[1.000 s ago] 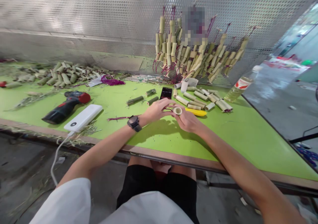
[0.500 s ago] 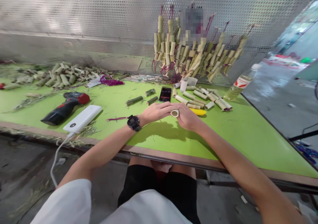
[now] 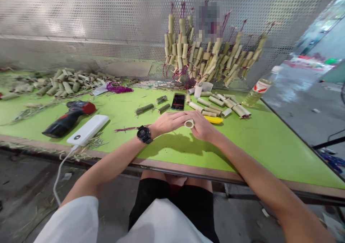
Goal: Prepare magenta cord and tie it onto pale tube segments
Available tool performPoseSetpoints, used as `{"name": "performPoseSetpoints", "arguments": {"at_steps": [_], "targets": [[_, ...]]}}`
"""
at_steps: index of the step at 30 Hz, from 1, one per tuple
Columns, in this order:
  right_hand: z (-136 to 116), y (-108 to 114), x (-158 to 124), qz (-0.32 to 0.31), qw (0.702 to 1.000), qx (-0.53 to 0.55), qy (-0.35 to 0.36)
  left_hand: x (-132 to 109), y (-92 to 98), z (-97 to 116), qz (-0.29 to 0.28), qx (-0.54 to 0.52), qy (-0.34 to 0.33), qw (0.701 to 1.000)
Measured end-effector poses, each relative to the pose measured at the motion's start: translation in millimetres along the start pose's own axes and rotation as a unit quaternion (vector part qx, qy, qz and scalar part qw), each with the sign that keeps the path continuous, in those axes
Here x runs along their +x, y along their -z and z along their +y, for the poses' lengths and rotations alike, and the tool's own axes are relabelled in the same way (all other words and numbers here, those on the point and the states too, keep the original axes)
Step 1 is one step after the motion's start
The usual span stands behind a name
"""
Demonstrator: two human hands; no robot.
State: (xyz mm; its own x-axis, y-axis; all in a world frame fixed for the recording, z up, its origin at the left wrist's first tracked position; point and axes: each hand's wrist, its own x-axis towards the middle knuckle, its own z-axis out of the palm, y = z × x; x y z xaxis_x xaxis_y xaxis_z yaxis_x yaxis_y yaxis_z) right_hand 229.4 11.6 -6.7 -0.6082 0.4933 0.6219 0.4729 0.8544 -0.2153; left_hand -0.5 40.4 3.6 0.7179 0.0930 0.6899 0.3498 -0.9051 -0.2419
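Green tabletop (image 3: 258, 149) beneath one pale, hollow tube (image 3: 189, 124).

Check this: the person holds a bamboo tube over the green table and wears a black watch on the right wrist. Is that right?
Not quite: the head view shows the black watch on the left wrist. The bamboo tube is held over the green table.
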Motion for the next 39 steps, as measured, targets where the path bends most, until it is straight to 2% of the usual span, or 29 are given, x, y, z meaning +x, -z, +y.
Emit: {"name": "performPoseSetpoints", "arguments": {"at_steps": [6,10,12,14,17,19,22,25,26,29,31,34,39], "targets": [[-2,-3,0,-0.017,0.997,0.05,-0.055,6,1.1,1,-0.096,-0.011,0.091,0.991],[12,6,1,-0.011,0.993,0.0,-0.121,7,-0.8,-7,-0.132,0.008,0.116,0.984],[22,28,4,-0.036,0.985,-0.038,-0.164,7,-1.7,-11,-0.159,0.009,0.128,0.979],[30,63,7,-0.093,0.966,-0.08,-0.229,7,-2.5,-13,-0.183,0.009,0.142,0.973],[39,123,4,-0.137,0.896,-0.125,-0.404,7,-4.1,-12,-0.192,0.01,0.15,0.97],[44,154,-8,-0.202,0.856,-0.152,-0.451,8,-5.6,-12,-0.188,0.009,0.15,0.97],[54,175,-42,-0.318,0.81,-0.127,-0.476,8,-8.2,-13,-0.182,0.007,0.156,0.971],[62,177,-86,-0.334,0.779,-0.14,-0.512,6,-10.3,-15,-0.18,0.007,0.164,0.97],[63,177,-100,-0.328,0.785,-0.146,-0.505,6,-10.9,-16,-0.181,0.007,0.167,0.969],[64,177,-129,-0.278,0.833,-0.132,-0.46,4,-12.5,-17,-0.182,-0.002,0.176,0.968],[64,176,-138,-0.257,0.852,-0.113,-0.442,4,-13.1,-17,-0.181,-0.011,0.179,0.967],[62,167,-141,-0.254,0.861,-0.098,-0.429,3,-12.7,-18,-0.177,-0.016,0.179,0.968],[53,131,-136,-0.273,0.86,-0.215,-0.374,2,-9.4,-20,-0.173,-0.014,0.171,0.97]]}}
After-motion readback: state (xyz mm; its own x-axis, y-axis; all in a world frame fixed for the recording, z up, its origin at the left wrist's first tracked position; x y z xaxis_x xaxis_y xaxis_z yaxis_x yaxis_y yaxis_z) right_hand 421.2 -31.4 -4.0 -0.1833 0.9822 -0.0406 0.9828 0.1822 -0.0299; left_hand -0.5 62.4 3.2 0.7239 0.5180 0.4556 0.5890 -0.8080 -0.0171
